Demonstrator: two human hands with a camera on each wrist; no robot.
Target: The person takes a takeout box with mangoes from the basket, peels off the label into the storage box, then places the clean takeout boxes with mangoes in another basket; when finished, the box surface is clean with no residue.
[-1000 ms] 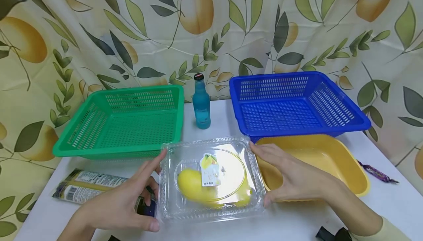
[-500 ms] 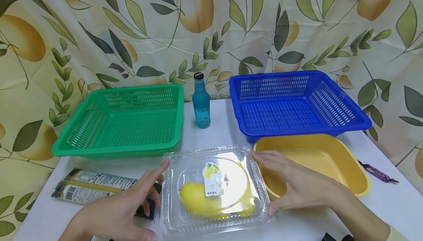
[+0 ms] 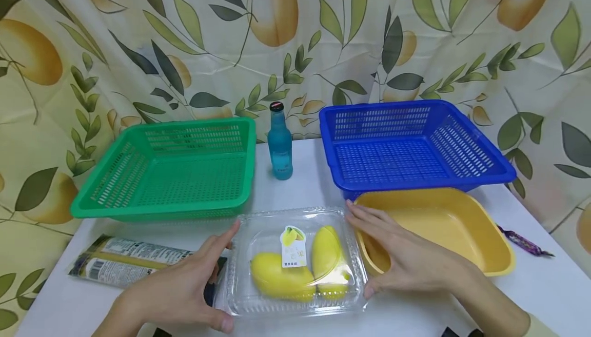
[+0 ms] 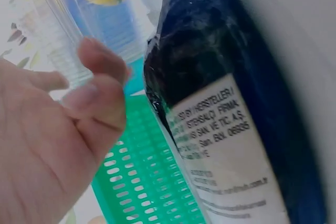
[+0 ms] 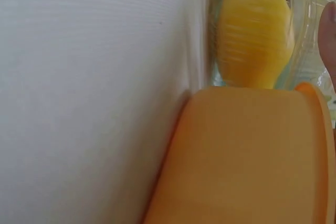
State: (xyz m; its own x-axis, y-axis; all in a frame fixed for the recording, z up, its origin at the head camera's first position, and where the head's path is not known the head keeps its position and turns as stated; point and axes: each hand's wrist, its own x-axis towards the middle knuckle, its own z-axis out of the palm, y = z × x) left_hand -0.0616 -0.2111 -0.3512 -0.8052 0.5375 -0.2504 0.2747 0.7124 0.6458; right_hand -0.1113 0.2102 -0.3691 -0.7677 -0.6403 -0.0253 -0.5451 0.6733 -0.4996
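Note:
A clear plastic clamshell box (image 3: 295,214) lies flat on the table with two yellow mangoes (image 3: 281,275) inside. A label (image 3: 293,247) with a fruit picture is on its lid. My left hand (image 3: 177,280) is at the box's left side, index finger by the far corner and thumb by the near one. In the left wrist view, its other fingers (image 4: 97,103) bend loosely beside the box. My right hand (image 3: 406,250) spreads along the box's right side, fingertips at the far corner, thumb near the front corner. Whether the fingertips still touch the box is unclear.
A printed packet (image 3: 124,260) lies left, its dark end partly behind my left hand. Behind stand a green basket (image 3: 161,214), a blue bottle (image 3: 280,147) and a blue basket (image 3: 415,180). A yellow tub (image 3: 489,234) adjoins my right hand; a purple-wrapped stick (image 3: 526,242) lies beyond it.
The box has come down and towards me between my hands, and now sits flat on the table. Glare has left the lid, so both mangoes show clearly.

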